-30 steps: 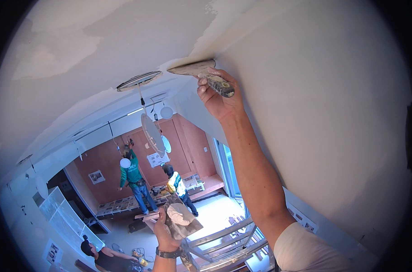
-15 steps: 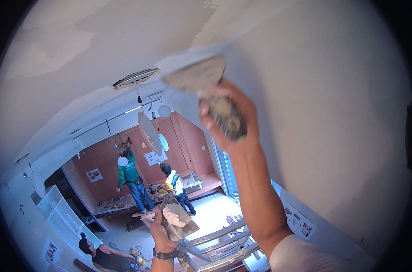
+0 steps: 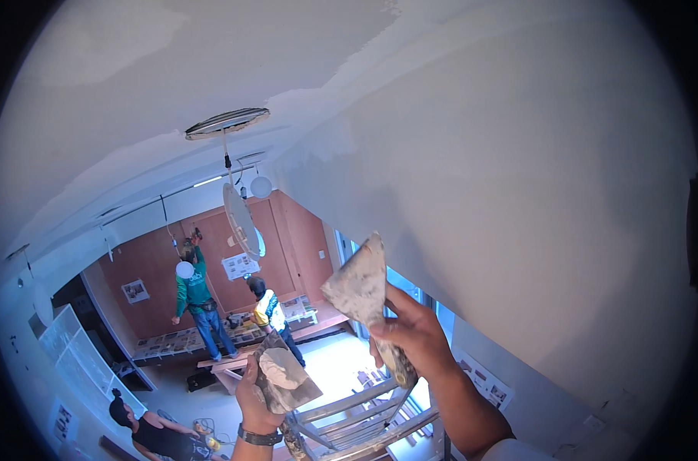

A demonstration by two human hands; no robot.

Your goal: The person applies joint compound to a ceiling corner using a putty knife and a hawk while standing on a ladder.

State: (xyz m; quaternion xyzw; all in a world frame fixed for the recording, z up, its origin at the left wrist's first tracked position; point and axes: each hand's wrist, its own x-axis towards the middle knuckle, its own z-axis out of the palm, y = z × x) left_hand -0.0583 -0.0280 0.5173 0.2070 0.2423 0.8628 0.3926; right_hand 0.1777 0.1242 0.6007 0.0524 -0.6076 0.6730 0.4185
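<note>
My right hand (image 3: 412,338) is closed round the handle of a putty knife (image 3: 359,278), its triangular, plaster-smeared blade raised in front of the pale wall (image 3: 518,177). Lower and to the left, my left hand (image 3: 257,403), with a dark wristwatch, grips a flat square board (image 3: 301,390) carrying a lump of white filler (image 3: 281,365). The handle of the board runs down below it. Overhead, the patchy white ceiling (image 3: 134,61) has a round cut-out (image 3: 226,123) with a pale disc (image 3: 240,219) dangling from a cable.
An aluminium ladder (image 3: 349,422) stands below my hands. Farther down, a person in green (image 3: 197,292) reaches up at pink wall panels (image 3: 149,269), another in yellow and white (image 3: 272,311) stands beside them, and a person in black (image 3: 161,438) is at lower left. A glazed opening (image 3: 399,273) lies right.
My right hand has brought the knife down from the ceiling-wall corner to beside the board. The view has shifted slightly; my left hand still holds the board.
</note>
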